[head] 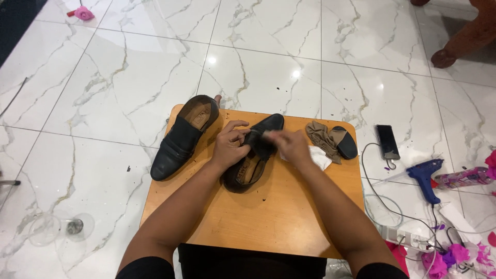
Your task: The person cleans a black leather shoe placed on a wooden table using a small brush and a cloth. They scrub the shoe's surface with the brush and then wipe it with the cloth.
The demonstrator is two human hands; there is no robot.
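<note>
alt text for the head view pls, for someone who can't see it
Both hands work on a black shoe on a small wooden table: left hand steadies it, right hand rubs its top. A second black shoe lies left.

A second black shoe (183, 138) lies at the left end of the small wooden table (268, 217), with a brown sock (321, 138) and a round black tin (345, 142) at the right end. On the marble floor (103, 93) to the right lie a dark phone (387, 141), a blue glue gun (424, 178) and a white power strip (408, 236). An upturned clear glass (62, 227) rests at lower left.
</note>
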